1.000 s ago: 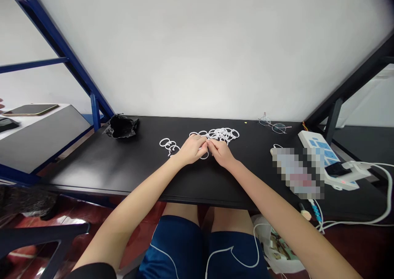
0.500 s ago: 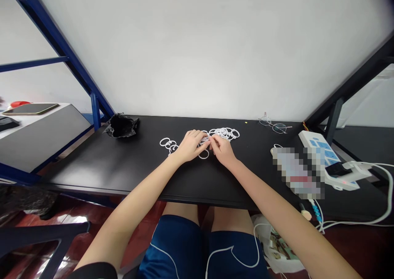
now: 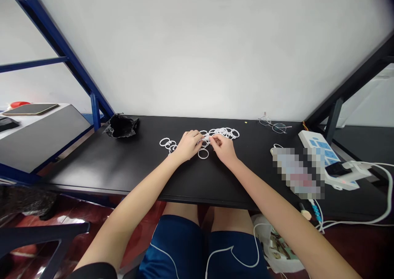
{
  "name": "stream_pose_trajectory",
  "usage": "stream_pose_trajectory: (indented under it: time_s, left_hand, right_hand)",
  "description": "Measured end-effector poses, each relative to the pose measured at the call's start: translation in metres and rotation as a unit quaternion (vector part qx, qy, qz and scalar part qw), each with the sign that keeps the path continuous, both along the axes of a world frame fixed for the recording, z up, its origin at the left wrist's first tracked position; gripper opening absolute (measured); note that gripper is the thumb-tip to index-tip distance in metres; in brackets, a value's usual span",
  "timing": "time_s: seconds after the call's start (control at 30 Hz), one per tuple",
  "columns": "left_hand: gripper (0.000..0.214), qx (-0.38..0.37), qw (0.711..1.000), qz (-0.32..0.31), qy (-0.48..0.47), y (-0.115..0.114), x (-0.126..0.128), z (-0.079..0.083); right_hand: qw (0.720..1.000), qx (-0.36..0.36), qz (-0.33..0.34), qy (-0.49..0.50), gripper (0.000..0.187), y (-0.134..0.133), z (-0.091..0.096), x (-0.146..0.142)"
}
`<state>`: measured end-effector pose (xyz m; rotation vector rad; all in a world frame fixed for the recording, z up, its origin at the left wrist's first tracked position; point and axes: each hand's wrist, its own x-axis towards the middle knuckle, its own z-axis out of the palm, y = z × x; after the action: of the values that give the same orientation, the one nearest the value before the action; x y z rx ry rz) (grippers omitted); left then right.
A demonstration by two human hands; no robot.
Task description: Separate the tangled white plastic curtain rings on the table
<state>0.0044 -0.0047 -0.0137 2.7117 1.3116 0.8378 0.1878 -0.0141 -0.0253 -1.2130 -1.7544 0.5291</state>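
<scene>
Several thin white rings lie on the black tabletop in front of me. My left hand [image 3: 189, 145] is closed, its fingertips pinching a white ring [image 3: 205, 139] between the hands. From the other side, thumb and forefinger of my right hand [image 3: 224, 148] close on the same ring. A loose white ring [image 3: 203, 153] lies flat just below the fingertips. Behind my right hand is a heap of white rings [image 3: 233, 133], overlapping one another. Left of my left hand sits a smaller group of rings [image 3: 164, 141], partly hidden by the wrist.
A crumpled black bag [image 3: 122, 127] stands open at the back left of the table [image 3: 117, 168]. Eyeglasses [image 3: 279, 127] lie at the back right. Nearer are a blurred-out phone [image 3: 295, 172], a white power strip [image 3: 320, 143] and white cables [image 3: 381, 219].
My left thumb has drawn back left from my right fingertips, so the two hands are slightly farther apart. The loose ring below them is now fully visible.
</scene>
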Motion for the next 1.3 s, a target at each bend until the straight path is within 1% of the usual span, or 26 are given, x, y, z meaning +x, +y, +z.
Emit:
stream_pose_trajectory:
  time_s: [0.23, 0.37, 0.47, 0.63, 0.7, 0.8, 0.87, 1.0, 1.07, 1.3]
  left_hand:
    - [0.020, -0.025, 0.999, 0.033, -0.009, 0.002, 0.000, -0.002]
    - [0.025, -0.028, 0.998, 0.055, -0.002, 0.003, -0.005, 0.001]
    - [0.029, -0.037, 0.997, 0.066, 0.019, 0.006, -0.014, 0.004]
    - [0.026, -0.113, 0.991, 0.050, 0.057, 0.013, -0.033, 0.008]
    - [0.022, -0.149, 0.987, 0.031, 0.048, 0.015, -0.037, 0.010]
    - [0.015, -0.223, 0.975, -0.005, 0.019, 0.016, -0.041, 0.014]
    - [0.013, -0.250, 0.968, -0.021, 0.015, 0.015, -0.042, 0.016]
    - [0.011, -0.253, 0.967, -0.034, 0.011, 0.015, -0.044, 0.016]
    - [0.008, -0.255, 0.966, -0.030, 0.000, 0.016, -0.044, 0.015]
    - [0.010, -0.208, 0.978, -0.015, -0.014, 0.020, -0.044, 0.011]
  right_hand:
    - [0.999, 0.001, -0.046, -0.003, 0.015, 0.003, -0.002, 0.002]
    - [0.999, 0.003, -0.049, 0.001, 0.012, 0.005, -0.004, 0.003]
    - [0.999, 0.002, -0.047, 0.005, 0.012, 0.004, -0.004, 0.002]
    - [0.999, -0.002, -0.047, 0.003, 0.011, 0.002, -0.001, 0.002]
    - [0.999, -0.003, -0.045, 0.001, 0.011, 0.002, -0.001, 0.002]
    - [0.999, 0.003, -0.045, -0.001, 0.011, 0.001, 0.000, 0.002]
    - [0.999, 0.004, -0.044, 0.000, 0.011, 0.001, -0.001, 0.002]
    - [0.999, -0.001, -0.042, 0.003, 0.012, 0.001, -0.001, 0.002]
    - [0.999, -0.003, -0.040, 0.002, 0.011, 0.001, -0.001, 0.002]
    - [0.999, -0.003, -0.035, 0.007, 0.012, 0.001, 0.000, 0.003]
